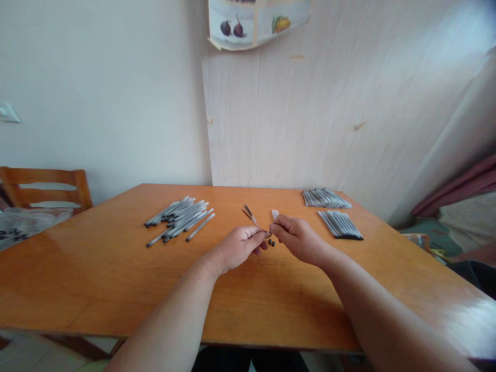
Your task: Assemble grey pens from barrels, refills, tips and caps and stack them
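My left hand [241, 247] and my right hand [296, 237] meet over the middle of the table, thumbs and fingers pinched together. A thin, dark, pen-like piece [268, 234] runs between the fingertips; the fingers hide most of it. Just below them lie a few small black plugs [272, 243]. Beyond my left hand are thin dark ink refills [249, 212] with pale ends. Some white slender pieces [275, 213] lie behind my right fingers, partly hidden. Left of my hands spreads a loose pile of clear pens [182, 217] with black ends.
On the right, a row of pens [340, 224] lies side by side, with another batch of pens [325, 198] behind it. The wooden table [163, 294] reaches the wall. At far left stand a chair [46, 194] and a clear plastic bag [27, 225] containing dark pieces.
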A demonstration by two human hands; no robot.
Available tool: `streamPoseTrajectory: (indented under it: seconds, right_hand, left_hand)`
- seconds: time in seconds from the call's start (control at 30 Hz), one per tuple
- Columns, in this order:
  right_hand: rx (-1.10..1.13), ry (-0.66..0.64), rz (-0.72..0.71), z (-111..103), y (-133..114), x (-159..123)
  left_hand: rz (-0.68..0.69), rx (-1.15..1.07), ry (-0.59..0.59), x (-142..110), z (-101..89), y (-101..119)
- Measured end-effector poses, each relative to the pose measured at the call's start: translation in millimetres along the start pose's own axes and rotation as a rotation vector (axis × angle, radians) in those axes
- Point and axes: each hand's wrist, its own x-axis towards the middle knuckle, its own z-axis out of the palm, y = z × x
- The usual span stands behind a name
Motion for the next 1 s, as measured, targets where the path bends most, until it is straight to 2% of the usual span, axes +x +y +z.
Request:
streamPoseTrajectory:
  seconds: [0.17,0.4,0.6,0.73,1.0]
  right_hand:
    - [-0.019,0.021,0.015,0.4,3.4,1.0]
    - [-0.016,0.013,0.032,8.7,6.5,1.6]
    - [0.005,0.084,0.043,3.8,4.2,2.1]
    - [0.023,0.109,0.076,2.5,5.9,3.1]
    - [0.038,0.098,0.092,8.4,11.6,4.6]
  left_hand:
    - [-0.027,0.011,0.010,0.4,0.5,-0.4]
    - [0.054,0.092,0.135,4.2,1.2,-1.6]
    - [-0.042,0.011,0.011,2.0,-1.3,-3.2]
    - [-0.083,-0.031,-0.001,1.3,-2.4,-3.0]
    - [0.005,0.108,0.163,5.0,-0.7,-4.8]
